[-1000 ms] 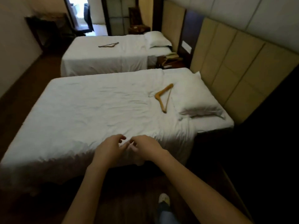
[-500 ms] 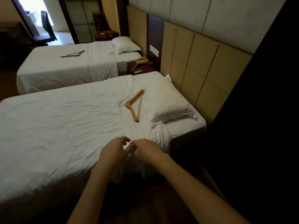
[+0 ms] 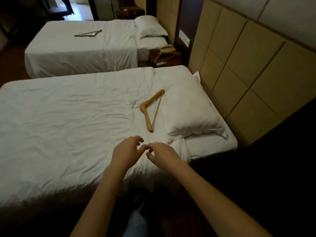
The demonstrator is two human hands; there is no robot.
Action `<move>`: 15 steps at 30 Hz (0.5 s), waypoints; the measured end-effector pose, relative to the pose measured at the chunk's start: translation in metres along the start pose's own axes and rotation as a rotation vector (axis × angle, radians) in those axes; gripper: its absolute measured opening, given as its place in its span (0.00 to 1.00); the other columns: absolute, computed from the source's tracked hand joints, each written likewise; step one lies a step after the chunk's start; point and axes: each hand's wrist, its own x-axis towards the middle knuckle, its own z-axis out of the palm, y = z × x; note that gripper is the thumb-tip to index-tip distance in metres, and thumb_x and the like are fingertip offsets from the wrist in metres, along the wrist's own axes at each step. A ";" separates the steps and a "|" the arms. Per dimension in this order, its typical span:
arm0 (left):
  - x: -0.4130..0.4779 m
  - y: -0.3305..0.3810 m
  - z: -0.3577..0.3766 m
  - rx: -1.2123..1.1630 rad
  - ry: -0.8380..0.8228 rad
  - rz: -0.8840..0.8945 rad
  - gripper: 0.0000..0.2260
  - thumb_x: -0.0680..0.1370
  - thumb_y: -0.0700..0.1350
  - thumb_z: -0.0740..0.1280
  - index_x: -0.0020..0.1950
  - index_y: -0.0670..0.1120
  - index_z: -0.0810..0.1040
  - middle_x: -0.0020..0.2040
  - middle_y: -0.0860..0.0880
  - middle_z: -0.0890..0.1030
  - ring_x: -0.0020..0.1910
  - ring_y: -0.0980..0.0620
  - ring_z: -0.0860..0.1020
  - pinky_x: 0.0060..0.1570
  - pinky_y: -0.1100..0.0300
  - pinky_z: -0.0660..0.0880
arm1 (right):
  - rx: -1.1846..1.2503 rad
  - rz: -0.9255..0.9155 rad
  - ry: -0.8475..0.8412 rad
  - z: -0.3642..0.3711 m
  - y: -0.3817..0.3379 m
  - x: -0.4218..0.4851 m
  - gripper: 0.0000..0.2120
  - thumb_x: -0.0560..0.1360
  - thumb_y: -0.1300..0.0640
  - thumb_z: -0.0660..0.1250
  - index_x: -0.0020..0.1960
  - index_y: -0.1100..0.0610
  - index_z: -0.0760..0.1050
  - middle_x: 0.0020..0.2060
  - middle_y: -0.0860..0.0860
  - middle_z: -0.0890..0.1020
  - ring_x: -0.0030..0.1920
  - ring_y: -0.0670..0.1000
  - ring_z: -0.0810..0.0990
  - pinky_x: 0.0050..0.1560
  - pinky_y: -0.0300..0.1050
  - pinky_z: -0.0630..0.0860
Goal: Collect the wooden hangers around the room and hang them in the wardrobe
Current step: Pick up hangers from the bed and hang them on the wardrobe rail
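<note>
A light wooden hanger (image 3: 151,109) with a thin metal hook lies flat on the near bed (image 3: 59,127), just left of its pillow (image 3: 189,108). My left hand (image 3: 125,152) and my right hand (image 3: 163,153) hover side by side over the bed's near edge, a short way below the hanger, fingers loosely curled and holding nothing. A darker hanger (image 3: 89,33) lies on the far bed (image 3: 82,52). A third hanger (image 3: 166,56) rests on the nightstand (image 3: 164,61) between the beds. No wardrobe is in view.
A telephone (image 3: 166,48) sits on the nightstand. A padded tan headboard wall (image 3: 239,69) runs along the right. Dark floor lies between the beds and below me, where my foot (image 3: 136,221) shows. A doorway (image 3: 75,9) is lit at the far end.
I have stepped closer to the near bed. The hanger now lies nearer my hands, which have stayed together in front of me.
</note>
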 end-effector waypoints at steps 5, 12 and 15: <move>0.139 -0.033 0.018 -0.259 -0.080 -0.070 0.14 0.78 0.51 0.65 0.60 0.48 0.78 0.62 0.48 0.78 0.56 0.51 0.79 0.52 0.59 0.74 | 0.128 0.111 0.020 -0.003 0.035 0.127 0.21 0.79 0.49 0.61 0.72 0.50 0.66 0.63 0.50 0.78 0.60 0.52 0.77 0.59 0.47 0.75; 0.310 -0.085 0.077 -0.212 -0.195 -0.117 0.14 0.79 0.47 0.62 0.64 0.46 0.75 0.64 0.46 0.74 0.59 0.49 0.77 0.58 0.56 0.74 | 0.260 0.268 -0.066 0.057 0.100 0.325 0.25 0.81 0.51 0.59 0.75 0.55 0.60 0.73 0.54 0.67 0.70 0.54 0.68 0.67 0.46 0.66; 0.359 -0.103 0.105 -0.213 -0.220 -0.140 0.14 0.79 0.48 0.62 0.63 0.47 0.76 0.64 0.47 0.74 0.59 0.50 0.77 0.58 0.57 0.74 | 0.293 0.354 -0.060 0.088 0.131 0.396 0.25 0.80 0.54 0.59 0.75 0.58 0.60 0.71 0.56 0.67 0.69 0.56 0.69 0.66 0.47 0.68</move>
